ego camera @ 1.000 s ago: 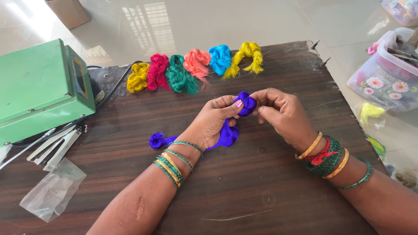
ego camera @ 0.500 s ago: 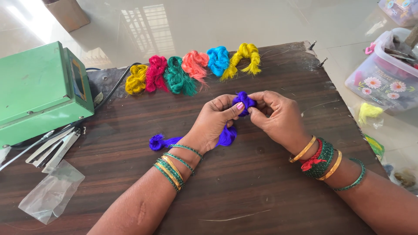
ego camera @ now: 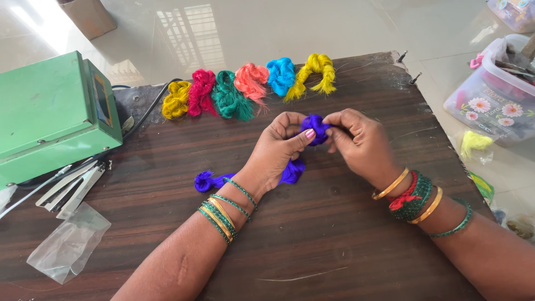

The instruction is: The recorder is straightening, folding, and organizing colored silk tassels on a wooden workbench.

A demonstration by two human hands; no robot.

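Both hands pinch a purple thread bundle (ego camera: 315,127) above the tabletop (ego camera: 334,234): left hand (ego camera: 278,150) and right hand (ego camera: 359,142) each keep a tight grip; its tail trails under the left wrist.

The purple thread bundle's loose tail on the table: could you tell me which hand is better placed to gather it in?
Probably the left hand. The purple thread bundle is pinched between both hands, but its tail trails under the left wrist, far from the right hand.

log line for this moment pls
left hand: grips purple thread bundle | right hand: pinches same bundle | tail on wooden table
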